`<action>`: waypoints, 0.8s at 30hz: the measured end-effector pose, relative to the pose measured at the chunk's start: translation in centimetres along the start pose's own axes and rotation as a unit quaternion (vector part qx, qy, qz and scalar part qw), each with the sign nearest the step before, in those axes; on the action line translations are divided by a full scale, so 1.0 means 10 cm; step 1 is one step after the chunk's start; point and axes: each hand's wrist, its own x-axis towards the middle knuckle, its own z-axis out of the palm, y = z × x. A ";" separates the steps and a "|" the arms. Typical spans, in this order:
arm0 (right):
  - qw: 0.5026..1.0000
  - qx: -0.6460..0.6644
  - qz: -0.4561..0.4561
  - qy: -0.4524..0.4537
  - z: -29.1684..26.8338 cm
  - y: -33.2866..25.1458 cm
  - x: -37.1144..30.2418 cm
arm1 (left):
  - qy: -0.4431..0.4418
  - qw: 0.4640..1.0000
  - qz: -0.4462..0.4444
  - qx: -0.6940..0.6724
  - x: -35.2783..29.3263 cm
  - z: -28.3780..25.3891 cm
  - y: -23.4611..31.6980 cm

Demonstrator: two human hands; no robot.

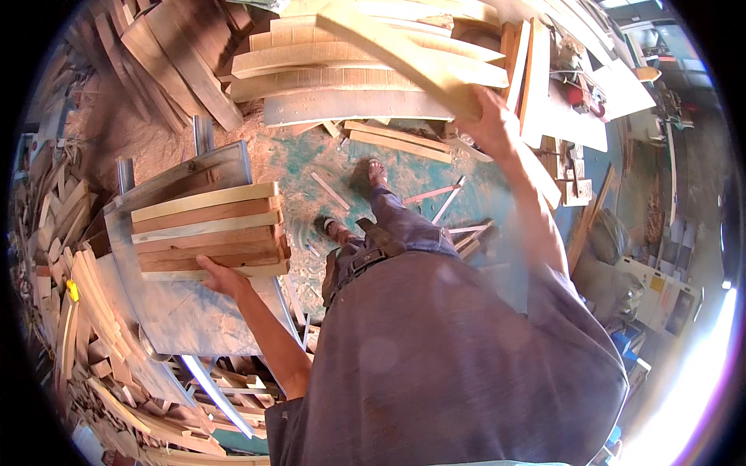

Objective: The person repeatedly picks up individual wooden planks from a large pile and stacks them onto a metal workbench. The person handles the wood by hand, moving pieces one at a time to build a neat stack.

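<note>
My right hand [495, 128] is raised at the upper right, closed around the near end of a long pale wooden plank [388, 50]. That plank slants away to the upper left and is slightly blurred. On a flat metal machine table [194, 326] at my left lies a row of wooden strips [206, 231], side by side, some pale and some reddish brown. My left hand [224, 277] grips the near edge of this row, one digit over the top; its other fingers are partly hidden.
Stacked curved-looking boards [334, 81] lie ahead, beneath the plank. Dark planks [183, 62] lean at the far left. Offcuts [116, 365] are heaped along the left. Loose sticks [435, 193] and sawdust lie on the green floor [299, 155] around my feet. A white cabinet [660, 295] stands at right.
</note>
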 end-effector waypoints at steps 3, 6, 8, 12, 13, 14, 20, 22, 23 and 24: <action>0.996 0.066 0.017 -0.060 0.28 0.02 -0.54 | 0.022 1.000 -0.014 0.000 -0.10 0.07 0.09; 0.992 0.062 0.034 -0.107 0.79 0.09 -1.10 | 0.076 0.997 -0.013 0.030 -0.03 0.06 0.03; 0.984 0.069 0.062 -0.151 1.05 0.03 -1.39 | 0.066 0.997 -0.010 0.027 -0.04 0.09 0.06; 0.960 0.155 0.116 -0.204 1.44 0.00 -1.67 | 0.043 0.997 -0.004 0.059 -0.06 0.08 0.10; 0.959 0.155 0.118 -0.207 1.56 0.04 -1.73 | 0.039 0.997 -0.003 0.065 -0.06 0.06 0.12; 0.958 0.157 0.118 -0.209 1.67 0.08 -1.75 | 0.040 0.997 -0.004 0.063 -0.08 0.08 0.15; 0.987 0.060 0.004 -0.149 2.19 0.56 -1.70 | 0.055 0.995 -0.001 0.085 -0.06 0.07 0.12; 0.998 0.006 -0.008 -0.061 2.32 0.75 -1.56 | 0.077 0.991 0.001 0.108 -0.10 0.07 0.11; 1.000 -0.023 0.003 0.000 2.35 0.80 -1.46 | 0.086 0.989 -0.001 0.122 -0.15 0.12 0.16; 0.996 -0.053 0.012 0.064 2.36 0.85 -1.37 | 0.081 0.990 0.002 0.117 -0.13 0.12 0.18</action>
